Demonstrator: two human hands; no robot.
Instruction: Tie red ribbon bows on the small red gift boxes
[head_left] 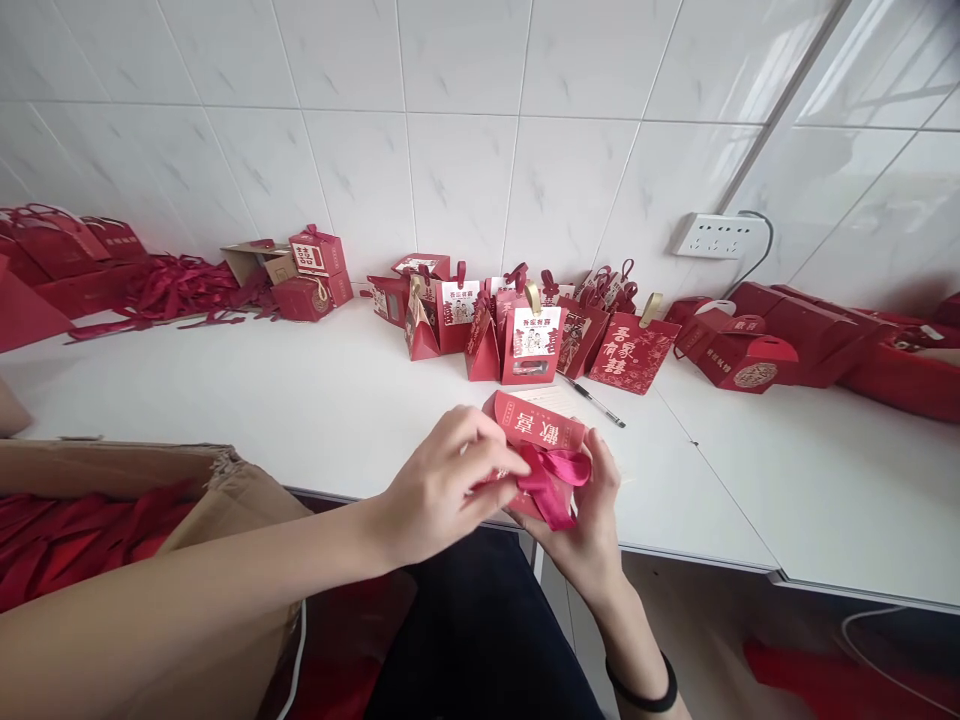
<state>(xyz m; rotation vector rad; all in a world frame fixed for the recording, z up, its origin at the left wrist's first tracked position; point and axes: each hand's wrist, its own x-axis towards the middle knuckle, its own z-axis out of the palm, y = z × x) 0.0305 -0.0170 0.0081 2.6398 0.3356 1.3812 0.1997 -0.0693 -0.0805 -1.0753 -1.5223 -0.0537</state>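
Just over the table's front edge, my right hand (592, 530) grips a small red gift box (536, 425) with gold lettering, the thumb along its right side. A crimson ribbon (551, 485) lies in a looped bow across the box's near face. My left hand (454, 475) reaches in from the left, its fingers bent and pinched at the ribbon's left part. Exactly how the fingertips meet the ribbon is partly hidden. Beyond the box lie a sheet of lined paper (551, 399) and a black pen (598, 402).
Several finished-looking red boxes and bags (532, 345) stand against the tiled wall. At left are loose ribbons (180, 287) and stacked boxes (319, 275); an open carton (225, 490) of ribbons sits before the table. More red boxes (739, 355) and a power strip (716, 237) are on the right.
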